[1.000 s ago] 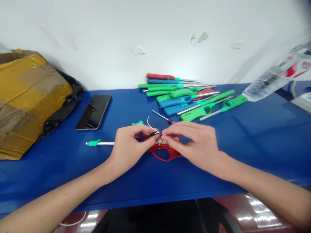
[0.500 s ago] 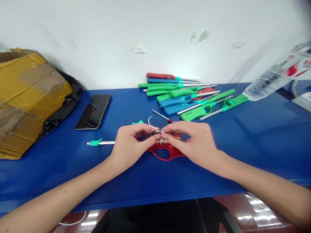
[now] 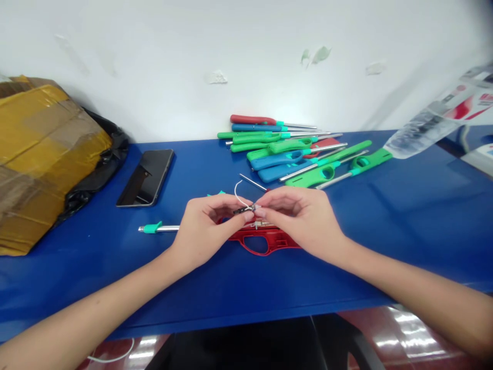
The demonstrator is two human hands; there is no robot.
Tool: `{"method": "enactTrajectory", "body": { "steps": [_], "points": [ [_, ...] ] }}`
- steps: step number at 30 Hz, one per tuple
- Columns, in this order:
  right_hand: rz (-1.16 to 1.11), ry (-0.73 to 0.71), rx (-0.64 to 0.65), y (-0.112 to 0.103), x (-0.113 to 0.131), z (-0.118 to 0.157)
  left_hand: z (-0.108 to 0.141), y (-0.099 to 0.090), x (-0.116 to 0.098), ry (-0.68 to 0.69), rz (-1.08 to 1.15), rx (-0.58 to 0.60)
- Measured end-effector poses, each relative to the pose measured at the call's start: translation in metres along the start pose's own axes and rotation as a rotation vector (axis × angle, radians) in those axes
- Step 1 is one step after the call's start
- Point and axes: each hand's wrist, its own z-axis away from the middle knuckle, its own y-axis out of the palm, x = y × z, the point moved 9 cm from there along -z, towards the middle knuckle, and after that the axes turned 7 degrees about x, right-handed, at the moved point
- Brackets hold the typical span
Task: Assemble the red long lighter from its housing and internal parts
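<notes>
My left hand (image 3: 208, 226) pinches a small black part (image 3: 242, 209) with a thin white wire (image 3: 238, 191) curving up from it. Thumb and fingers of my right hand (image 3: 304, 218) are closed at the other end of this part, on a small pale piece. Beneath both hands lies an opened red lighter body (image 3: 265, 242) with its inner parts showing. A metal tube (image 3: 169, 228) with a green collar (image 3: 151, 228) sticks out to the left. Behind my right hand is a screwdriver (image 3: 252, 182), its handle mostly hidden.
Several green, blue and red lighters (image 3: 285, 159) lie in a pile at the back of the blue table (image 3: 246, 303). A black phone (image 3: 146, 177) and a taped box (image 3: 50, 164) are at the left. A plastic bottle (image 3: 423, 128) leans at the right.
My right hand has shifted slightly up and covers more of the screwdriver. My left thumb has drawn back a little, and more of the black part shows.
</notes>
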Motion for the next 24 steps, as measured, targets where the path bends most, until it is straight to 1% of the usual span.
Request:
{"method": "enactTrajectory", "body": {
  "steps": [5,12,18,22,24],
  "points": [
    [-0.084,0.055,0.002,0.001,-0.004,-0.001,-0.001,-0.001,0.001,-0.016,0.012,-0.003],
    [-0.14,0.068,0.01,0.001,-0.008,-0.002,-0.001,-0.001,0.003,-0.053,-0.003,0.012],
    [-0.111,0.077,-0.005,-0.002,-0.01,-0.002,-0.001,0.0,0.005,-0.08,0.021,0.07],
    [-0.084,0.109,-0.008,-0.003,-0.012,-0.003,-0.002,0.002,0.002,-0.063,0.02,0.114],
    [-0.095,0.134,-0.005,-0.002,-0.014,-0.003,-0.003,0.003,-0.001,-0.038,-0.009,0.118]
  ]
}}
